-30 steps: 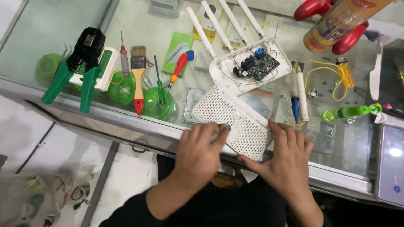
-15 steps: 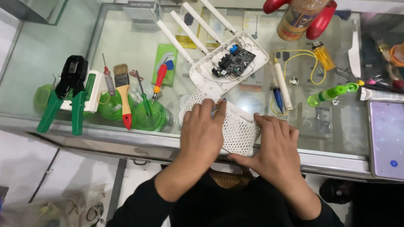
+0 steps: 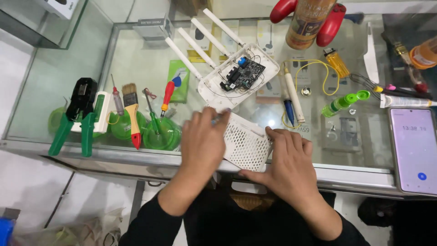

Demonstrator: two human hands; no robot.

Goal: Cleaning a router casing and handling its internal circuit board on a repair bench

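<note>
My left hand [image 3: 202,141] covers the near-left part of the white perforated cover [image 3: 246,146], and I can't tell what its blurred fingertips pinch. The phone [image 3: 415,152] runs off the right edge. The brown bottle [image 3: 309,23] is cut by the top edge.

The desk [image 3: 136,64] is glossy, see-through glass with a dull metal rim at its near edge. The perforated cover [image 3: 246,143] looks like matt white plastic. The brush [image 3: 132,114] to the left has a smooth wooden handle. Far right, the phone [image 3: 415,150] has a shiny screen.
</note>
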